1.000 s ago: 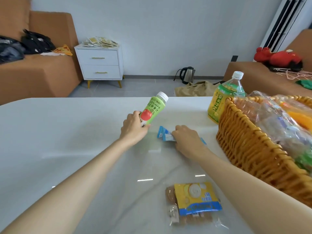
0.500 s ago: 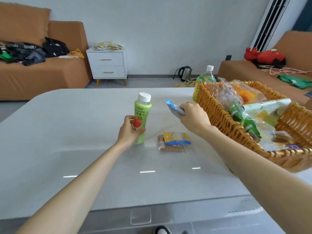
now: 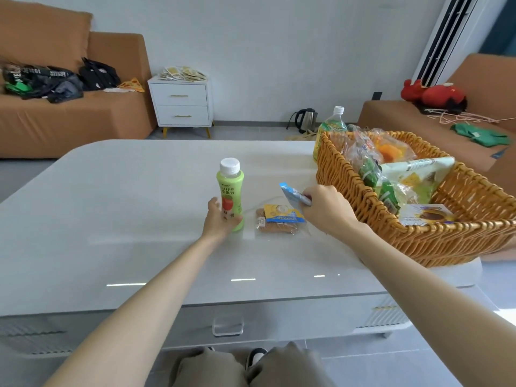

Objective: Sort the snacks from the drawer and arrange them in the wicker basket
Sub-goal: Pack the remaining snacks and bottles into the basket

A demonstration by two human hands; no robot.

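1. Wicker basket [image 3: 418,241] stands at the right end of a glossy white table [image 3: 139,219]. It holds clear bags of orange snacks [image 3: 388,149], green packets [image 3: 371,171], a pale green bag [image 3: 418,174] and a flat packet printed with a brown disc [image 3: 424,215].
2. A large green tea bottle [image 3: 332,127] stands upright behind the basket's far left corner, touching or just beside the wall.
3. A drawer handle [image 3: 227,326] shows on the table's front face, below the near edge.
4. Background: a kettle [image 3: 305,120] on the floor, a white nightstand [image 3: 183,103], a brown sofa [image 3: 69,121] with dark clothing, and a red plush toy [image 3: 435,94] on the seat at right.
5. A clear biscuit packet [image 3: 279,219] with a yellow and blue label lies flat on the table between the two hands. It is held by neither.
6. Left hand [image 3: 219,222] grips the lower body of a green juice bottle [image 3: 230,191], fingers curled round it. The bottle is upright, white cap on top, base at the table surface.
7. Right hand [image 3: 326,210] pinches a blue and white snack packet [image 3: 293,195], raised above the biscuit packet. The packet sticks out up and left of the fingers.
8. The right hand sits just beside the basket's near left wall, outside the rim.
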